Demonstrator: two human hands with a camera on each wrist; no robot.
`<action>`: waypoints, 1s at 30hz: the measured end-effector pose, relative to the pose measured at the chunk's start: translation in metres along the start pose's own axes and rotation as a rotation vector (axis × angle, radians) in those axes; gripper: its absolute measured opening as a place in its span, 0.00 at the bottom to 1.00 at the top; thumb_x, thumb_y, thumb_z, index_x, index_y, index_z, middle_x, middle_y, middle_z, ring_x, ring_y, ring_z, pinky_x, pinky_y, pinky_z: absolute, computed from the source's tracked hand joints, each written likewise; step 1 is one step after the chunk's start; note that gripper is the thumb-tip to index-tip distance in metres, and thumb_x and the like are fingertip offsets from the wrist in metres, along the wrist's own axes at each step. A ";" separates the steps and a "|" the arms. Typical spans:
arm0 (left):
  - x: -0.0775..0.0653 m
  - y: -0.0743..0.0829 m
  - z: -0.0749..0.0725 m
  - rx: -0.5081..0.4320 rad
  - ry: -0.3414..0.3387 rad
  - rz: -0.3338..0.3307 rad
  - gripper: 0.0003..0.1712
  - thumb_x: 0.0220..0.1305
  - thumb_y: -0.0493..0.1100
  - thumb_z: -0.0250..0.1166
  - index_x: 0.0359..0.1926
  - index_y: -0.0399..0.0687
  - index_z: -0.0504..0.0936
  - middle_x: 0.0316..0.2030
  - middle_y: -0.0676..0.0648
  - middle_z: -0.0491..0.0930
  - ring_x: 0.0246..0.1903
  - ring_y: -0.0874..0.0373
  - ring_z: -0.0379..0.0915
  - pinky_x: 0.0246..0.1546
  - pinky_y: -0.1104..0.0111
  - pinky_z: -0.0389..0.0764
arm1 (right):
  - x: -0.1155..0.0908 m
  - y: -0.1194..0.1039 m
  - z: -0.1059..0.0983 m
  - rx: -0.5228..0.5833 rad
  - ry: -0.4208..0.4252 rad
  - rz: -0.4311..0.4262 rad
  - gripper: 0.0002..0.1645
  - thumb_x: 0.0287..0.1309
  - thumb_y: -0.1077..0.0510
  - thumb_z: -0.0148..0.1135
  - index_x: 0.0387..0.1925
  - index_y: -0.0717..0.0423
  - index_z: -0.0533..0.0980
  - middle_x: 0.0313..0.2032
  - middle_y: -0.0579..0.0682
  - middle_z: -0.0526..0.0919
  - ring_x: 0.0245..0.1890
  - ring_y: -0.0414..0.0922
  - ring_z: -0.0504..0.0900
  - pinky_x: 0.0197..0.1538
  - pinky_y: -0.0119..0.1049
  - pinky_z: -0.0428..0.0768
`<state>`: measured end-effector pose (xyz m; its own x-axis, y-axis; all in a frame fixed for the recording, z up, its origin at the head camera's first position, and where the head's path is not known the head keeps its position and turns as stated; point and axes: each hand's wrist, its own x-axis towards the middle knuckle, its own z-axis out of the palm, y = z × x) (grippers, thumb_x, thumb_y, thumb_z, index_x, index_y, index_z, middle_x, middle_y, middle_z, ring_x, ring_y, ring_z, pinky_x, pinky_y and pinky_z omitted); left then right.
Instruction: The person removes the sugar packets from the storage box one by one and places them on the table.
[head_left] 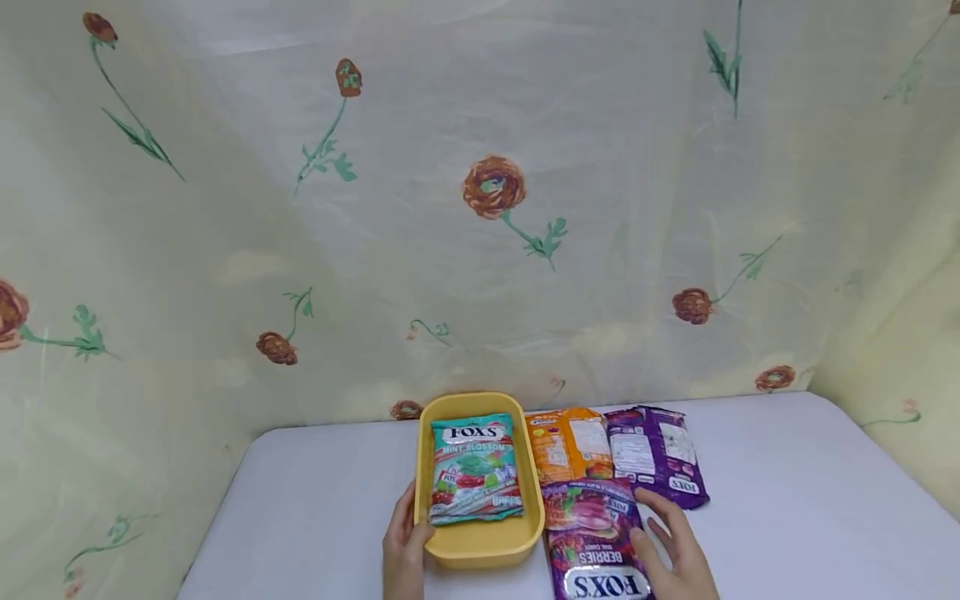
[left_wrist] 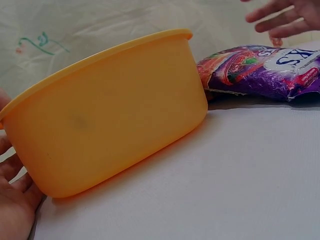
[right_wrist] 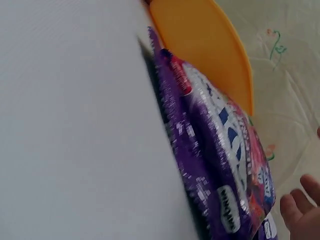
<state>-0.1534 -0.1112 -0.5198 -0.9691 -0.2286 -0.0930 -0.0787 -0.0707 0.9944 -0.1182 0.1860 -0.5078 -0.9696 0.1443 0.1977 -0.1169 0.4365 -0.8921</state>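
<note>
A yellow plastic tub (head_left: 480, 552) stands on the white table, holding a green Fox's Mint Blossom candy bag (head_left: 476, 468). The left hand (head_left: 406, 543) grips the tub's near left side, thumb over the rim and fingers along the outer wall. To the tub's right lies a purple Fox's Berries candy bag (head_left: 592, 533), its lettering upside down in the head view. The right hand (head_left: 675, 546) is at this bag's right edge, fingers apart. In the left wrist view the right hand (left_wrist: 285, 19) hovers above the bag with its fingers extended.
Behind the Berries bag lie an orange candy bag (head_left: 572, 446) and another purple candy bag (head_left: 656, 454), back sides up. A flower-printed curtain (head_left: 480, 292) hangs behind the white table (head_left: 315, 508) and along its sides.
</note>
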 end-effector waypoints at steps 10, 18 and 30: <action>0.002 -0.001 -0.004 -0.030 -0.001 0.006 0.40 0.50 0.28 0.48 0.69 0.36 0.57 0.70 0.34 0.55 0.71 0.42 0.49 0.66 0.59 0.58 | 0.011 -0.036 0.015 0.253 -0.178 0.037 0.28 0.65 0.55 0.52 0.64 0.57 0.60 0.64 0.55 0.65 0.58 0.22 0.66 0.56 0.14 0.69; 0.003 -0.002 -0.001 -0.012 0.014 -0.026 0.41 0.50 0.29 0.49 0.69 0.36 0.57 0.70 0.33 0.54 0.71 0.39 0.48 0.67 0.54 0.57 | 0.009 -0.058 0.039 0.387 -0.252 0.069 0.28 0.64 0.56 0.54 0.63 0.52 0.61 0.65 0.54 0.65 0.60 0.28 0.69 0.58 0.20 0.72; 0.002 0.000 0.000 -0.011 0.026 -0.030 0.39 0.51 0.30 0.48 0.69 0.37 0.58 0.70 0.33 0.55 0.70 0.39 0.49 0.67 0.53 0.58 | 0.011 -0.082 0.069 0.498 -0.462 0.030 0.29 0.64 0.56 0.53 0.65 0.50 0.60 0.67 0.49 0.63 0.68 0.40 0.61 0.67 0.28 0.67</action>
<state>-0.1551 -0.1113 -0.5200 -0.9599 -0.2514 -0.1241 -0.1048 -0.0886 0.9905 -0.1338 0.0906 -0.4601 -0.9532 -0.2930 0.0750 -0.0666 -0.0385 -0.9970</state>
